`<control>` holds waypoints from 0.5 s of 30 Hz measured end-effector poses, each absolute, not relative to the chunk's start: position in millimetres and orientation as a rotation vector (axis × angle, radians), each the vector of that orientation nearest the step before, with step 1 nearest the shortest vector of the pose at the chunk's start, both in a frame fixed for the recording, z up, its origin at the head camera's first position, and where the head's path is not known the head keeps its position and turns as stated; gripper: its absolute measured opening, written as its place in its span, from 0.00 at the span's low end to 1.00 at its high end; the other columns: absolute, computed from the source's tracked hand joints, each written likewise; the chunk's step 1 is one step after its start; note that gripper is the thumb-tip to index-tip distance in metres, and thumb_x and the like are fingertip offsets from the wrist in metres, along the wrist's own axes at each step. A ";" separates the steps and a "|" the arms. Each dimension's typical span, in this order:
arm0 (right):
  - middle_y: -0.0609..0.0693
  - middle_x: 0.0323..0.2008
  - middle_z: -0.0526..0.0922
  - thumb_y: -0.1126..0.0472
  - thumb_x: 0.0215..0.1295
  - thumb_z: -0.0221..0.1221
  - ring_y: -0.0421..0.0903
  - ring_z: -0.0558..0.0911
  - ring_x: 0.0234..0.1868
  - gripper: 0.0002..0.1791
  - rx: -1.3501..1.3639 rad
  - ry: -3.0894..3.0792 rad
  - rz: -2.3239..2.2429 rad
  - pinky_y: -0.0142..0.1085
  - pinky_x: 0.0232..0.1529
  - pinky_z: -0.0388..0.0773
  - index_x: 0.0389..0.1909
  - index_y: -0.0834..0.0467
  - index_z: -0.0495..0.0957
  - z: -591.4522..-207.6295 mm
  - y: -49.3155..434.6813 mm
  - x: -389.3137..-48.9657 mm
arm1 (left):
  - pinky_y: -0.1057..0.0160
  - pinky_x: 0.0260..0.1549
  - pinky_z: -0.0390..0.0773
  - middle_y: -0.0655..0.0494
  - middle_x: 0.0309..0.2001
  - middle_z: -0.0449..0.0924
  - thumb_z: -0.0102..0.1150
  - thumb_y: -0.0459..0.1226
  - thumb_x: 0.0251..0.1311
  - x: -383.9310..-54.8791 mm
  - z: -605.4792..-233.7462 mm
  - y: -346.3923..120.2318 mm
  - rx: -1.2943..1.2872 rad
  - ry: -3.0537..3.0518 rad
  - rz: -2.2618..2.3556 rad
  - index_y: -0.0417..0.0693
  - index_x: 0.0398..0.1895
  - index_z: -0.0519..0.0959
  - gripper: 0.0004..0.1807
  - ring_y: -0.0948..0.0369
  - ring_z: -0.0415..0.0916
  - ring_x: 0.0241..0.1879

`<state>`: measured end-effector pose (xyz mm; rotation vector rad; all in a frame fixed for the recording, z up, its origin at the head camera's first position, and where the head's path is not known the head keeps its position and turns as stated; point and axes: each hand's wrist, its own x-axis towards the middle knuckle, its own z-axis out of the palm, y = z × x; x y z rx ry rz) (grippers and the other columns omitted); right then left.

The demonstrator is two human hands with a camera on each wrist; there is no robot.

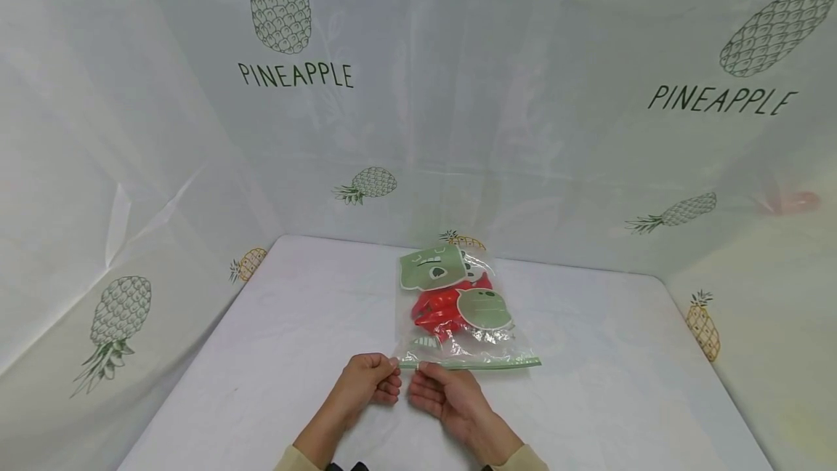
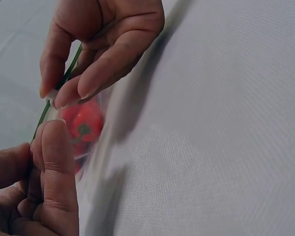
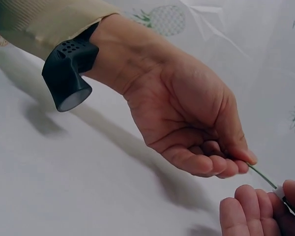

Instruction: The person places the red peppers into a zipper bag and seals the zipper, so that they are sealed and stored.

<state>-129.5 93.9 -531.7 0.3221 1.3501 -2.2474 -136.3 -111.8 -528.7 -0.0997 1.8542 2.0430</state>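
A clear zip bag (image 1: 471, 349) with green cartoon prints lies flat on the white table, its green zip edge toward me. Red peppers (image 1: 439, 313) show through the plastic; one pepper (image 2: 86, 123) has its green stem visible in the left wrist view. My left hand (image 1: 369, 381) pinches the left end of the zip edge between thumb and fingers. Beside it, my right hand (image 1: 451, 398) pinches the white slider (image 3: 279, 192) on the zip, close to that same end. The slider sits partly hidden between thumb and forefinger.
White sheeting (image 1: 484, 129) printed with pineapples hangs behind the table (image 1: 588, 384) and at both sides. The bag's far end lies near the table's back edge. A dark wrist camera (image 3: 69, 73) is strapped to my left wrist.
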 end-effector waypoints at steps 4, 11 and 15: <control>0.53 0.35 0.91 0.58 0.73 0.66 0.47 0.92 0.40 0.11 0.313 1.361 -2.238 0.45 0.51 0.89 0.42 0.64 0.85 -530.4 97.3 -130.0 | 0.66 0.29 0.88 0.56 0.27 0.82 0.57 0.40 0.78 -136.2 -526.7 -113.1 -0.092 1.856 2.041 0.33 0.36 0.80 0.16 0.65 0.82 0.26; 0.52 0.34 0.91 0.59 0.72 0.65 0.46 0.92 0.39 0.09 0.314 1.365 -2.249 0.44 0.49 0.90 0.41 0.62 0.85 -530.3 101.4 -131.1 | 0.66 0.29 0.88 0.56 0.27 0.82 0.57 0.39 0.78 -135.5 -523.8 -112.9 -0.103 1.856 2.040 0.33 0.36 0.80 0.16 0.65 0.82 0.25; 0.52 0.35 0.91 0.58 0.73 0.66 0.47 0.92 0.39 0.10 0.323 1.370 -2.250 0.45 0.50 0.90 0.43 0.63 0.85 -529.8 105.8 -130.9 | 0.65 0.28 0.88 0.55 0.27 0.82 0.58 0.39 0.78 -135.6 -524.3 -112.4 -0.114 1.861 2.045 0.32 0.37 0.79 0.16 0.65 0.82 0.25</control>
